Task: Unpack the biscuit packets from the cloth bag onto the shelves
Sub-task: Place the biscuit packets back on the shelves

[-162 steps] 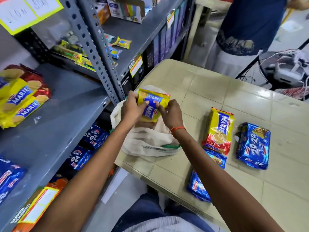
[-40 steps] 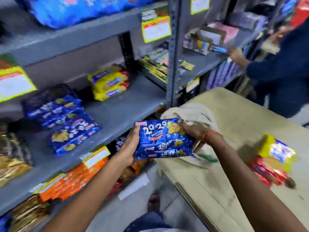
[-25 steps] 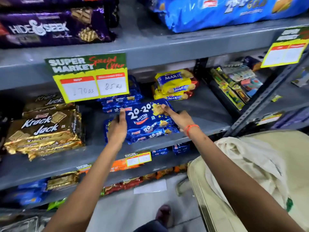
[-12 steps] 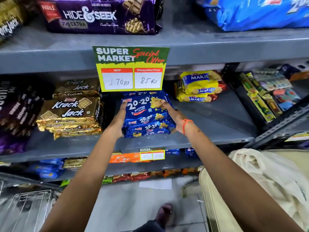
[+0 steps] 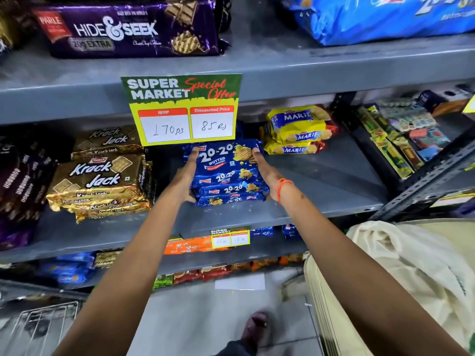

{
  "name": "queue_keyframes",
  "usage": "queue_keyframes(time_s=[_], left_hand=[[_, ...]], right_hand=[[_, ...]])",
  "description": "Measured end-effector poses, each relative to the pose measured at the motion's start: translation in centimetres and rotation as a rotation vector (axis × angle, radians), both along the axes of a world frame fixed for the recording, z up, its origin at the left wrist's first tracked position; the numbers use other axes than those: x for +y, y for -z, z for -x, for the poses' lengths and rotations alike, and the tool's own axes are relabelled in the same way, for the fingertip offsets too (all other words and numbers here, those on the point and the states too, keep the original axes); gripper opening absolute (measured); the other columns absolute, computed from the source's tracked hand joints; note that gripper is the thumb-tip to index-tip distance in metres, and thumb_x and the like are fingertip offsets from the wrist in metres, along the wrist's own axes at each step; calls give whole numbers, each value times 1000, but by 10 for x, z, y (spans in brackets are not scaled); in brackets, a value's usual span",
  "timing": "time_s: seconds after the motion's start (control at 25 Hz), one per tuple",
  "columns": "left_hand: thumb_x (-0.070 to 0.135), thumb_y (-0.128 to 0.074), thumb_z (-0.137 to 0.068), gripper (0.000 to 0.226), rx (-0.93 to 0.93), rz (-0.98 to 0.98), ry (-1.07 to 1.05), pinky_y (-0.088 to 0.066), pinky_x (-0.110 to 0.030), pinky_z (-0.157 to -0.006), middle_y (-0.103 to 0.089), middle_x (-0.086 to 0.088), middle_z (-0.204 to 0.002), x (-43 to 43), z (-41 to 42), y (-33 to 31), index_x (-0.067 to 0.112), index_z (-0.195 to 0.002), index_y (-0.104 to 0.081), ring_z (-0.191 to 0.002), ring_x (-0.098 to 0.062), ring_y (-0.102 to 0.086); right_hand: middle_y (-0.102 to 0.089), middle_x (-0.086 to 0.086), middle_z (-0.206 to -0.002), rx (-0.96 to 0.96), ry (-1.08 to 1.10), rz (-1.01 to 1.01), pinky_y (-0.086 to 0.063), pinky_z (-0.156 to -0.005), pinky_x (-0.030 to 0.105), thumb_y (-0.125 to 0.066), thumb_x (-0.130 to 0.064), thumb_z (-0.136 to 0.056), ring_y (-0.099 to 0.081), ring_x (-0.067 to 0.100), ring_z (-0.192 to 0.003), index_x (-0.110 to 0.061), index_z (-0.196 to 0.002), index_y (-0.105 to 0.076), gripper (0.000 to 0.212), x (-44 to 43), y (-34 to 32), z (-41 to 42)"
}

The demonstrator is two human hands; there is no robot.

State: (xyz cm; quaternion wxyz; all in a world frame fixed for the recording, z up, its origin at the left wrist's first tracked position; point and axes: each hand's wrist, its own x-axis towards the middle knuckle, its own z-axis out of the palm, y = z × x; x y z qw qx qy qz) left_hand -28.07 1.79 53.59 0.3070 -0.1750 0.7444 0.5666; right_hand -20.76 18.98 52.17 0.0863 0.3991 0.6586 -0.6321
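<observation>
Left hand (image 5: 185, 179) and right hand (image 5: 264, 170) clasp the blue biscuit packet (image 5: 226, 160) atop its stack on the middle shelf (image 5: 321, 181); slick wrappers may slide forward on release.

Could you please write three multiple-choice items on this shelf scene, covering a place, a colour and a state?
1. The 20-20 packets sit:
A. between Krack Jack and Marie
B. on the floor
C. beside the Hide & Seek packet

2. The Marie packets are mainly:
A. purple
B. yellow
C. white

3. The hands are:
A. hanging free
B. inside the cloth bag
C. on both sides of the 20-20 stack

Key: A, Krack Jack packets left, Marie right; B, yellow wrappers; C, left hand and right hand flank it.
</observation>
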Motion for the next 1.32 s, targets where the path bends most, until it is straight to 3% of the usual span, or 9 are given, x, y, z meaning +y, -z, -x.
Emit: queue_keyframes(time_s=[0.16, 0.32, 0.56, 0.72, 0.92, 1.0, 1.08, 1.2, 1.32], left_hand=[[87, -40, -66, 85, 30, -19, 5, -42, -61, -96, -60, -9, -132, -7, -4, 1, 29, -126, -54, -117, -37, -57], [82, -38, -73, 70, 75, -119, -110, -52, -33, -63, -68, -3, -100, -8, -29, -8, 24, -102, -63, -77, -22, -64], [45, -50, -93, 66, 142, -117, -373, -31, -41, -115, -37, -10, -151, 33, -130, 14, 5, -144, -35, -138, -28, -38], [29, -54, -94, 54, 96, -122, -137, -41, -40, -107, -51, -20, -140, 110, -246, 34, -4, -135, -44, -127, -33, -51], [34, -50, -94, 51, -299, -88, 340, -45, -43, -100, -55, -24, -134, 183, -402, 55, -5, -128, -53, -124, -39, -53], [40, -46, -95, 41, -466, -105, 532, -50, -34, -79, -68, -18, -100, 194, -455, 62, 3, -103, -62, -91, -30, -67], [49, -41, -95, 50, -648, -83, 712, -34, -25, -55, -57, -17, -56, 201, -507, 75, 6, -73, -55, -49, -22, -58], [68, -37, -86, 81, -770, -10, 957, -41, -33, -89, -55, -27, -131, 203, -567, 104, 4, -135, -47, -126, -28, -54], [85, -42, -65, 100, -810, 7, 993, -30, -38, -114, -45, -11, -145, 209, -605, 118, 15, -137, -43, -142, -23, -35]], right_hand=[[-21, 10, -158, 8, -46, 21, -16, -118, 47, -27, -73, -84, -21, 29, -145, -19, -149, -23, 85, -10, -7, -3], [-25, 11, -157, 15, -58, -57, -21, -116, 44, -26, -70, -87, -27, 31, -143, -13, -148, -26, 83, 4, -15, -24], [-51, 8, -140, 49, -43, -84, -45, -95, 40, -49, -65, -81, -52, 24, -120, -14, -138, -42, 77, 49, -9, -115], [-67, 15, -118, -8, -42, -169, -41, -75, 30, -54, -55, -84, -59, 20, -89, -10, -117, -59, 56, 90, 1, -218], [-63, 3, -71, -228, -5, -360, -37, -48, 16, -58, -42, -87, -67, 18, -67, -14, -73, -59, 32, 149, 14, -369], [-56, 5, -57, -356, 46, -455, -36, -34, 14, -57, -46, -88, -58, 13, -46, -11, -58, -53, 47, 167, 19, -426], [-64, 18, -76, -521, 101, -541, -48, -52, 19, -53, -54, -87, -65, 26, -68, -3, -71, -63, 54, 183, 26, -486], [-62, 23, -121, -689, 260, -630, -47, -90, 35, -52, -56, -86, -58, 37, -112, 1, -110, -62, 62, 202, 40, -570], [-55, 22, -133, -692, 394, -614, -44, -97, 39, -53, -51, -87, -53, 36, -119, -1, -126, -52, 64, 221, 57, -634]])
